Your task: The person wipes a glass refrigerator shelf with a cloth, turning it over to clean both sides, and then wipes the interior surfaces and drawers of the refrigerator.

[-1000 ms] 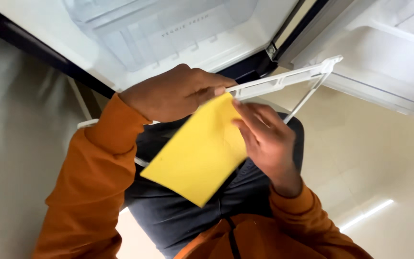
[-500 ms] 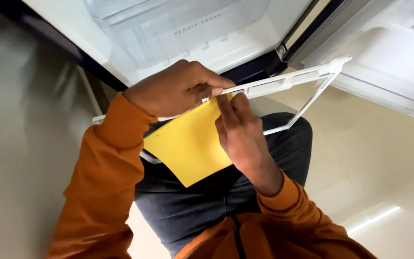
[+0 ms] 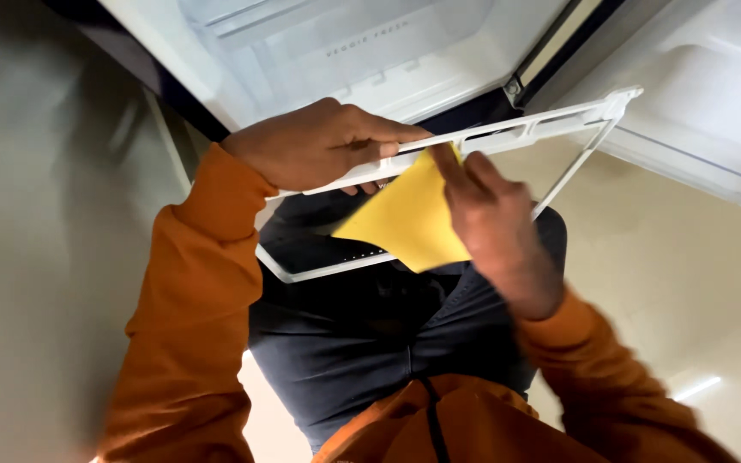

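The glass fridge shelf (image 3: 439, 163), clear with a white plastic frame, sits across my lap, held out in front of the open fridge (image 3: 319, 51). My left hand (image 3: 319, 141) is clenched around the shelf's long front rail near its middle, thumb on top and fingers curled under. My right hand (image 3: 495, 214) presses a yellow cloth (image 3: 409, 219) flat against the glass just under that same rail, fingertips at the rail's edge, so the fingers are bearing down on the cloth rather than gripping it in a fist. To do this well, I judge the left hand should keep the rail steady and level while the right works the cloth along the seam where glass meets frame, then across the pane toward the far corner (image 3: 623, 99), with even pressure so the glass does not flex. Beyond the shelf, the fridge's white drawer front carries a small line of grey lettering across its middle; I see no other label or package. Pale floor (image 3: 696, 283) lies to the right.
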